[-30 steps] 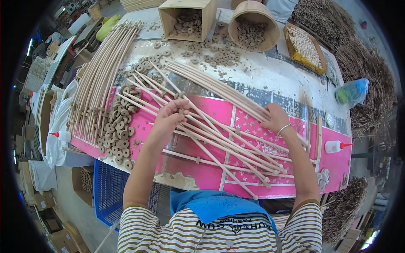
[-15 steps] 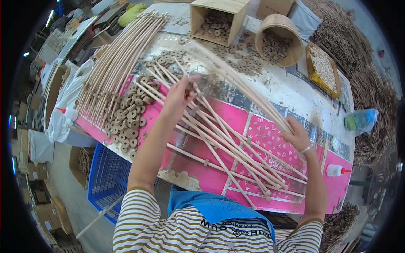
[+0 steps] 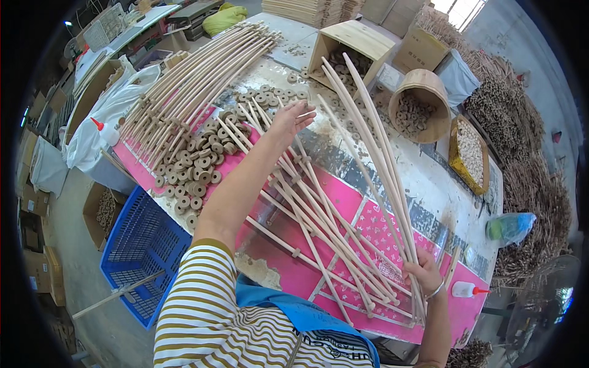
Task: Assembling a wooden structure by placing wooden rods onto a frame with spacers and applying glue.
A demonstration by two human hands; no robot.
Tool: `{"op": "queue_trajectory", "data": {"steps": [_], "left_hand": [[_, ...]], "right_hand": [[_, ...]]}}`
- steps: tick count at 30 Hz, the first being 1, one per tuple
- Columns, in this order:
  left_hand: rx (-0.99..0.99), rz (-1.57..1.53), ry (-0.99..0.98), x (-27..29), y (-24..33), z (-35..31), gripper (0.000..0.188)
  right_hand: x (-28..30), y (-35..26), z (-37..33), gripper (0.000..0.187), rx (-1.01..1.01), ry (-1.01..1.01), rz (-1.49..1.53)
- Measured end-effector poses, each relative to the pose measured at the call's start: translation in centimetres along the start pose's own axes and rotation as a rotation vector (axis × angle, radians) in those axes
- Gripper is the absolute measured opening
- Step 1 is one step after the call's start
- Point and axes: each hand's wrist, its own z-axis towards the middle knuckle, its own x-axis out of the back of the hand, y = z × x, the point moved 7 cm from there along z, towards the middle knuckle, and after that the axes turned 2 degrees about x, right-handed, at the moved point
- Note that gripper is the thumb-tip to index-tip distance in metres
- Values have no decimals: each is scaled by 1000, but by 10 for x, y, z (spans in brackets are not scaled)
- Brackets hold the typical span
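The right hand [image 3: 423, 273] is closed around a loose bundle of pale wooden dowels [image 3: 393, 184], gripping them near their lower ends, just beside the right end of the rod pile [image 3: 328, 236]. From that fist the dowels slant up and away, fanning slightly apart, so their upper ends show beyond the rod pile, in line with the open wooden box [image 3: 362, 32]. The left hand [image 3: 293, 122] is raised at the far end of the rod pile, its fingers loosely bent; whether they pinch something small cannot be told.

The rod pile is a criss-cross of dowels, many carrying a drilled wooden disc partway along, and it lies mostly on a pink patterned sheet [image 3: 353, 190] covering part of the surface [image 3: 423, 168]. Left of the rod pile is a heap of loose discs [image 3: 199, 165], and farther left a neater row of disc-fitted dowels [image 3: 196, 92]. Beyond the rod pile, to the right, a round wooden tub [image 3: 429, 83] holds more discs. Right of the rod pile stand a yellow-sided tray [image 3: 460, 164] of small pale pieces and a red-tipped white squeeze bottle [image 3: 464, 289].
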Motion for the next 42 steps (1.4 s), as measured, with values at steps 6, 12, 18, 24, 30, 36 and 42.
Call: {"op": "queue_trajectory", "data": {"steps": [6,12,18,24,30,36,42], "left_hand": [[36,-41,-49,-2,-11,13,32],[62,-30,-69,-4,-11,10,35],[26,-9,-64,2,0,6,37],[75,-6,-116,-2,-4,-4,37],[85,5,-107,-3,2,-17,29],[145,91,-199,-45,-15,-81,33],[137,112,-215,-26,1,-135,36]], "right_hand": [[-10,12,-13,34,-24,-34,65],[-14,14,-13,34,-27,-16,39],[-15,16,-16,34,-27,-48,31],[-14,19,-13,34,-27,-17,66],[-21,14,-10,32,-14,-35,70],[-36,-15,25,37,81,-37,-46],[-59,-46,77,33,343,56,-239]]}}
